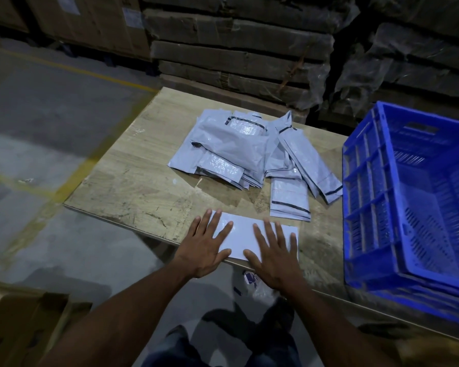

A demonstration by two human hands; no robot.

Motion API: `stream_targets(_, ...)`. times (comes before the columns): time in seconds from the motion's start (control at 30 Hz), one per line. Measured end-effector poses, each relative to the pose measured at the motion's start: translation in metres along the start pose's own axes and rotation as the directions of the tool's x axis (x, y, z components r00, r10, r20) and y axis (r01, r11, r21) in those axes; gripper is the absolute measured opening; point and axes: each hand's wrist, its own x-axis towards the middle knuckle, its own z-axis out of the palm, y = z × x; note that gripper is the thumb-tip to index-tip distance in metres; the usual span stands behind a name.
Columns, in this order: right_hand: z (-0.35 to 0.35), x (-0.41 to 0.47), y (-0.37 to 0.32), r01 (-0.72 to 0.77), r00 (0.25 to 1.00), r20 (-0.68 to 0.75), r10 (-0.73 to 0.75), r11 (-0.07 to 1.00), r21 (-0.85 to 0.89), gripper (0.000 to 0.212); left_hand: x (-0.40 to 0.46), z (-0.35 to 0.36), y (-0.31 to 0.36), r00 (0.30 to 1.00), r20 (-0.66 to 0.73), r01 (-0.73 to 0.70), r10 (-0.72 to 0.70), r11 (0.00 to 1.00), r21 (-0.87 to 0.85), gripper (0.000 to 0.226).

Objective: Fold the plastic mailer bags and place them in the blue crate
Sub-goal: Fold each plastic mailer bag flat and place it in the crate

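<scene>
Both hands lie flat, fingers straight and spread, pressing on one white mailer bag (249,238) at the near edge of the table (133,181). Left hand (206,247) covers the bag's left end; right hand (273,254) covers its right half. Neither grips anything. The bag is a smooth, flat rectangle, lying lengthwise along the table edge.

Beyond it, a loose pile of mailer bags (239,152) sits mid-table: grey-white glossy plastic, crinkled, some with dark seal strips, overlapping at odd angles.

To the right, the blue crate (368,181) stands on the table: rigid plastic, ribbed outer wall, slotted inner walls and floor. Its visible interior holds no bags.

Table surface is worn, scuffed wood grain. Stacked cardboard cartons (236,51), partly under plastic wrap, stand behind.
</scene>
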Motion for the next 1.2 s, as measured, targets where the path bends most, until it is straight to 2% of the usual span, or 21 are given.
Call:
stream_targets(0.13, -0.007, -0.012, 0.012, -0.05, 0.995, 0.084, 0.045, 0.998, 0.047, 0.084, 0.004, -0.005, -0.005, 0.999, 0.044, -0.022, 0.022, 1.0, -0.001, 0.085)
stream_targets(0.2, -0.008, -0.015, 0.008, -0.013, 0.998, 0.056, 0.011, 0.999, 0.033, 0.084, 0.011, -0.011, -0.011, 0.996, 0.083, -0.036, 0.035, 0.999, 0.005, 0.085)
stream_targets(0.37, -0.001, -0.019, 0.009, 0.135, 0.987, -0.087, -0.136, 0.991, -0.008, 0.043, 0.022, -0.016, -0.018, 0.981, 0.174, -0.082, 0.082, 0.997, -0.006, 0.089)
stream_targets(0.5, -0.003, -0.014, 0.006, 0.158, 0.965, -0.197, -0.176, 0.982, -0.104, 0.006, 0.013, -0.015, -0.012, 0.99, 0.07, -0.123, 0.121, 0.992, 0.024, 0.097)
stream_targets(0.6, -0.011, -0.008, 0.002, 0.123, 0.96, -0.247, -0.129, 0.992, -0.04, 0.009, 0.007, -0.015, -0.004, 0.988, 0.025, -0.153, 0.151, 0.985, 0.084, 0.088)
stream_targets(0.7, -0.017, -0.005, 0.002, 0.181, 0.946, -0.287, -0.15, 0.98, 0.082, 0.004, 0.007, -0.013, -0.004, 0.997, -0.004, -0.082, 0.082, 0.996, 0.038, 0.067)
stream_targets(0.77, -0.022, -0.012, 0.004, 0.269, 0.912, -0.331, -0.24, 0.962, 0.043, 0.018, 0.012, -0.017, -0.003, 0.999, 0.012, -0.043, 0.043, 0.999, -0.016, 0.077)
stream_targets(0.83, -0.029, -0.023, 0.003, 0.419, 0.824, -0.359, -0.438, 0.898, -0.132, 0.039, 0.016, -0.019, -0.002, 0.999, 0.018, -0.044, 0.045, 0.997, -0.066, 0.083)
stream_targets(0.87, -0.032, -0.027, 0.0, 0.502, 0.771, -0.329, -0.545, 0.838, -0.213, 0.041, 0.018, -0.018, -0.002, 0.999, 0.012, -0.04, 0.041, 0.996, -0.082, 0.081)
stream_targets(0.93, -0.031, -0.027, -0.003, 0.615, 0.688, -0.239, -0.685, 0.726, -0.309, 0.026, 0.019, -0.018, 0.001, 0.999, -0.013, -0.034, 0.033, 0.994, -0.104, 0.076)
stream_targets(0.97, -0.03, -0.023, -0.004, 0.619, 0.686, -0.206, -0.698, 0.708, -0.341, 0.017, 0.02, -0.02, 0.003, 0.999, -0.012, -0.033, 0.032, 0.993, -0.117, 0.075)
stream_targets(1.0, -0.034, -0.017, -0.004, 0.594, 0.719, -0.171, -0.674, 0.723, -0.353, 0.014, 0.02, -0.02, 0.004, 1.0, -0.009, -0.027, 0.026, 0.99, -0.142, 0.073)
stream_targets(1.07, -0.049, -0.002, -0.004, 0.538, 0.793, -0.141, -0.593, 0.79, -0.293, 0.038, 0.019, -0.017, 0.004, 0.999, -0.043, 0.016, -0.027, 0.969, -0.248, 0.075)
stream_targets(1.1, -0.056, 0.004, -0.002, 0.525, 0.812, -0.14, -0.567, 0.813, -0.25, 0.044, 0.017, -0.015, 0.003, 0.994, -0.085, 0.036, -0.066, 0.947, -0.32, 0.081)
stream_targets(1.2, -0.072, 0.009, 0.008, 0.526, 0.807, -0.195, -0.558, 0.828, -0.193, 0.019, 0.009, -0.004, -0.004, 0.974, -0.177, 0.05, -0.139, 0.9, -0.433, 0.101)
